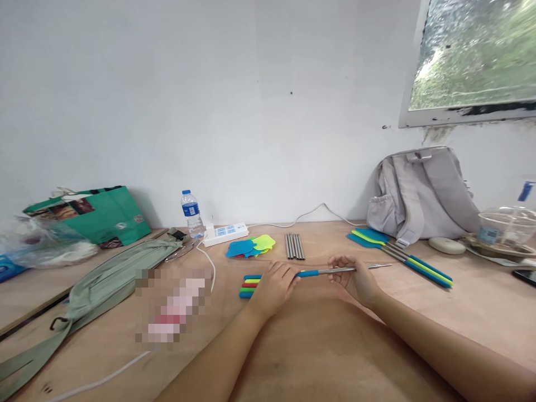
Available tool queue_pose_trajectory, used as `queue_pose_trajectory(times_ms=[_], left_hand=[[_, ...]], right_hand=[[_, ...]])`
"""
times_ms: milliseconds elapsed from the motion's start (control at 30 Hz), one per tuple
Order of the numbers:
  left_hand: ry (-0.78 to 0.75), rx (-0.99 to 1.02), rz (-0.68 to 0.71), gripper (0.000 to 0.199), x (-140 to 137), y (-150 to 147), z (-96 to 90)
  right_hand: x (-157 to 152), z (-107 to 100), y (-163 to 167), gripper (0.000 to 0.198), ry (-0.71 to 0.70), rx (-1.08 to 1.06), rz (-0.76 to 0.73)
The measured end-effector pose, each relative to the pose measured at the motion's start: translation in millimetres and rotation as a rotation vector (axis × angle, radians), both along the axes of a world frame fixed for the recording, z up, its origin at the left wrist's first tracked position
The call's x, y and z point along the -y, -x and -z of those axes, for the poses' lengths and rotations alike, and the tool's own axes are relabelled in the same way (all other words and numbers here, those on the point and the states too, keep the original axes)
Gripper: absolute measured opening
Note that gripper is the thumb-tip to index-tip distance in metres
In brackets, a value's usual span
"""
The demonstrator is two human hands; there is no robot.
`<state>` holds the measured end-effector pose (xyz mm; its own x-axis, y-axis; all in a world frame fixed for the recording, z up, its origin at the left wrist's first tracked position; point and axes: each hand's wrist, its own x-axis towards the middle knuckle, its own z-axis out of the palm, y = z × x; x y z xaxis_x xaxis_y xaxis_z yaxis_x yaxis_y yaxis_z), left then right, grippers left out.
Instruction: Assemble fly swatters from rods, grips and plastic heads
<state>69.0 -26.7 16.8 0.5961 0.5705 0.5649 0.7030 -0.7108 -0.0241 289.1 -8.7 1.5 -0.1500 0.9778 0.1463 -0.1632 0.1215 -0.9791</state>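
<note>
A slim metal rod with a blue handle lies level between my two hands, just above the table. My left hand is closed round the handle end, hiding part of it. Fingers of my right hand pinch the metal shaft, whose thin tip points right. Under and beside my left hand lie several coloured handles in blue, yellow, red and green. Behind them are flat blue and yellow swatter heads in a pile and a row of short metal tubes.
On the right lie assembled fly swatters before a grey backpack. A water bottle and white power strip stand by the wall. A green bag and grey-green strap bag are left; a plastic cup is far right.
</note>
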Motion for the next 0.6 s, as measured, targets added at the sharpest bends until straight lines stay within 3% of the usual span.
queue_pose_trajectory(times_ms=[167,300,367,500,600], left_hand=[[-0.060,-0.024,0.094,0.025,7.6,1.1,-1.2],[-0.072,-0.039,0.152,0.025,16.0,-8.4,2.0],[-0.046,-0.041,0.164,0.026,19.3,-13.2,3.2],[0.045,-0.050,0.153,0.029,23.6,-15.8,3.4],[0.088,-0.046,0.141,0.028,26.1,-14.9,3.6]], right_hand=[[8.1,-7.8,4.1,0.029,0.011,0.015,-0.014],[20.6,-7.4,14.2,0.027,0.018,0.007,-0.206],[25.2,-4.2,19.3,0.028,0.017,0.009,-0.278],[27.2,2.4,23.9,0.028,0.027,-0.029,-0.277],[26.7,3.8,21.6,0.033,0.051,0.075,-0.350]])
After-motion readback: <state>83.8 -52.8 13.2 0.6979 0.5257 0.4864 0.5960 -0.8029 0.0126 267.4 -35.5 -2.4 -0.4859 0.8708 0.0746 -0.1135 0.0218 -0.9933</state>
